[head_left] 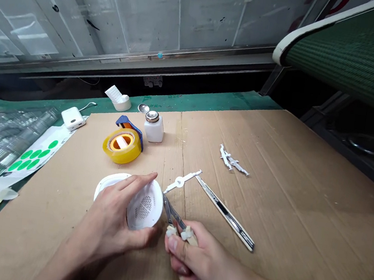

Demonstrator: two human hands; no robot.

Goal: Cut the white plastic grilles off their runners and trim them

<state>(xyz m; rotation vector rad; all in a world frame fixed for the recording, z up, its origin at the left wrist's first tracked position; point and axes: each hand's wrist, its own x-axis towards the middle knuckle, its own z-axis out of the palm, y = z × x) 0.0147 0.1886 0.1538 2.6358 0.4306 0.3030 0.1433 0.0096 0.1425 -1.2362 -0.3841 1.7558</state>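
My left hand (114,222) wraps round a round white plastic part (145,206) with a perforated grille, holding it tilted above the cardboard. My right hand (191,262) is closed on small cutting pliers (172,214) with wrapped handles; the jaws point up and left, touching the part's right edge. A white plastic sprue piece (181,181) sticks out from the part's edge just past the jaw tips.
A metal tweezer-like strip (228,214) lies right of the hands on the cardboard sheet (288,181). More white sprue scraps (232,160) lie farther back. A yellow tape roll (122,145), a white pump bottle (153,126), a small white box (72,118) and green sticker sheets (33,156) sit at left.
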